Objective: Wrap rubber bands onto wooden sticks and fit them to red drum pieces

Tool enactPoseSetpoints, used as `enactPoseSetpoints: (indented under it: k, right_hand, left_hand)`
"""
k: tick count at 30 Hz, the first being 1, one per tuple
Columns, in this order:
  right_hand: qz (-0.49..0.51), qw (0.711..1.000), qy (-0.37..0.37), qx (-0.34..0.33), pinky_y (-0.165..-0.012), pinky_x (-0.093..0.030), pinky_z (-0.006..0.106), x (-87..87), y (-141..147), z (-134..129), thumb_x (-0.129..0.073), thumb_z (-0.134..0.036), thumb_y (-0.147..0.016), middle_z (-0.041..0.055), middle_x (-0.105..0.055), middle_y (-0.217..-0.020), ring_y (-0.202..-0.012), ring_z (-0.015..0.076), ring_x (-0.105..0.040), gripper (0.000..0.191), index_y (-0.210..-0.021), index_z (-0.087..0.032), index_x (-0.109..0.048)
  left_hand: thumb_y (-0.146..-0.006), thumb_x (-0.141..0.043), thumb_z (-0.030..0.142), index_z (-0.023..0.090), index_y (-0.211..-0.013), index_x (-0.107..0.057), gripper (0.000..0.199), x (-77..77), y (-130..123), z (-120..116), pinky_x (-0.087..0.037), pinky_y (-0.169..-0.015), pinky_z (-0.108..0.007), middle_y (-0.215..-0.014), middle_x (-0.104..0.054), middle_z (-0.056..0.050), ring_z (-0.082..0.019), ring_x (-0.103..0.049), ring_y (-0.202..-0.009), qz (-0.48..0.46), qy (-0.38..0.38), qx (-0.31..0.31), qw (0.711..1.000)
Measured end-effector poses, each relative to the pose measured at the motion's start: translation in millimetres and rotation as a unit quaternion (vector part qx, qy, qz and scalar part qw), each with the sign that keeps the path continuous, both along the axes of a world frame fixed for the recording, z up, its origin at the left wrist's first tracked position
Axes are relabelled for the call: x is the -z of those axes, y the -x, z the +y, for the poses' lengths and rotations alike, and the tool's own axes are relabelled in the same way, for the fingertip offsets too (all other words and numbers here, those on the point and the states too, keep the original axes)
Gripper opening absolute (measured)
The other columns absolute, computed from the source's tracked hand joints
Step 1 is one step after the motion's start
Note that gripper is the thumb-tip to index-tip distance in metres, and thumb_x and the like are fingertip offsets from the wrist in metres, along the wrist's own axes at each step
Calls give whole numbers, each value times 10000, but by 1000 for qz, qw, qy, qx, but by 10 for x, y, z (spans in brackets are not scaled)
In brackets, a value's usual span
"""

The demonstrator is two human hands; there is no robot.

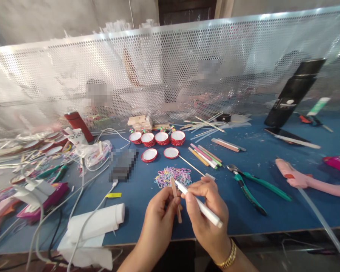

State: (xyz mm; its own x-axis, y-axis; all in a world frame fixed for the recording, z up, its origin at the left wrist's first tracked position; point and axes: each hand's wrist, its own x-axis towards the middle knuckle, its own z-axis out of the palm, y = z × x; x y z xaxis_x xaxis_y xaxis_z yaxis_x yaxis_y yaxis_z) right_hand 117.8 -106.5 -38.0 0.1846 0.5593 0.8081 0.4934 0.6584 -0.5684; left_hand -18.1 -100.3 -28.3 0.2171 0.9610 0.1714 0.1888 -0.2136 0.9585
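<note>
My left hand (pixel 163 209) pinches a flat wooden craft stick (pixel 179 216), held roughly upright near the table's front edge. In my right hand (pixel 208 207) is a white marker pen (pixel 205 212), gripped as for writing, its tip close to the upper part of the stick. Whether tip and stick touch I cannot tell. Just beyond my hands lies a pile of pastel rubber bands (pixel 174 174). A thin stick (pixel 191 165) lies behind my right hand. Farther back are red-rimmed lids, two single ones (pixel 149 155) in front of several small stacks (pixel 162 138).
Green-handled pliers (pixel 251 185) and a pink glue gun (pixel 308 179) lie right, below a black flask (pixel 296 92). Coloured sticks (pixel 204 155) lie mid-table. Left are a phone (pixel 124 166), cables, a paper roll (pixel 95 221) and a red bottle (pixel 78 126). A perforated metal screen (pixel 170 75) stands behind.
</note>
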Motion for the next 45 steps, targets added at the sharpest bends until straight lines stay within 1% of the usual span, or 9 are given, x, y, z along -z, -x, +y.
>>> enactPoseSetpoints:
  k: [4, 10, 14, 20, 26, 32, 37, 42, 45]
  right_hand:
    - [-13, 1000, 6, -11, -1019, -387, 485, -3, 8, -4, -561, -152, -939, -28, -690, -763, -719, 167, -660, 84, -916, -233, -567]
    - [2, 1000, 8, 6, -1018, -388, 484, -2, 8, -2, -563, -157, -939, -20, -691, -777, -713, 172, -651, 87, -910, -238, -562]
    - [-11, 1000, 5, -15, -1023, -379, 466, -8, 8, -4, -565, -141, -927, -32, -691, -768, -715, 163, -667, 87, -915, -227, -573]
    - [7, 1000, 7, 2, -1029, -365, 474, 4, -1, 7, -576, -139, -926, -30, -687, -791, -719, 160, -655, 91, -907, -227, -564]
    - [-11, 1000, 6, -15, -1044, -359, 466, 5, 5, -1, -571, -134, -931, -30, -690, -796, -748, 156, -669, 87, -936, -221, -571]
    - [11, 1000, 7, 6, -1033, -370, 466, 7, 4, 5, -573, -137, -925, -32, -693, -789, -712, 156, -657, 89, -906, -224, -571]
    - [-6, 1000, 6, -13, -1044, -366, 461, 2, 7, -4, -566, -141, -925, -34, -701, -781, -733, 161, -677, 88, -926, -227, -582]
    - [5, 1000, 5, 5, -1030, -370, 463, -1, 5, 7, -573, -145, -925, -35, -701, -782, -715, 159, -668, 85, -907, -228, -573]
    - [12, 1000, 1, 6, -1024, -374, 458, -8, 2, 12, -569, -145, -928, -37, -699, -779, -700, 154, -660, 87, -901, -228, -565]
  left_hand:
    - [-969, -565, 412, 192, -788, -589, 286, -13, -6, -3, -403, -588, -238, -649, -546, 23, -140, -505, -589, -17, 10, 6, 1000]
    - [-961, -574, 423, 189, -832, -623, 272, -9, -9, -2, -406, -583, -233, -659, -558, 15, -145, -496, -608, -14, 6, 4, 1000]
    - [-967, -570, 409, 191, -778, -584, 290, -11, -8, -4, -390, -582, -234, -641, -536, 24, -137, -489, -589, -15, 3, 1, 1000]
    - [-977, -554, 396, 189, -821, -599, 262, -8, 3, -3, -401, -596, -234, -674, -550, 21, -139, -501, -616, -3, 3, 6, 1000]
    - [-988, -541, 393, 194, -781, -554, 287, -4, 2, -13, -391, -595, -230, -653, -525, 37, -127, -491, -599, 0, -4, 11, 1000]
    - [-990, -534, 393, 189, -826, -592, 268, 9, 15, -4, -384, -593, -228, -663, -536, 31, -132, -480, -615, 15, 0, 11, 1000]
    - [-982, -539, 387, 196, -749, -539, 301, 0, 5, -9, -377, -583, -232, -640, -519, 35, -128, -477, -587, 5, -5, 5, 1000]
    - [-980, -537, 392, 189, -828, -600, 262, 20, 12, 2, -403, -609, -239, -669, -560, 18, -144, -497, -623, 14, -5, 6, 1000]
    - [-980, -539, 398, 187, -834, -608, 266, 29, 16, 2, -404, -607, -238, -668, -552, 21, -143, -495, -625, 20, -6, 2, 1000]
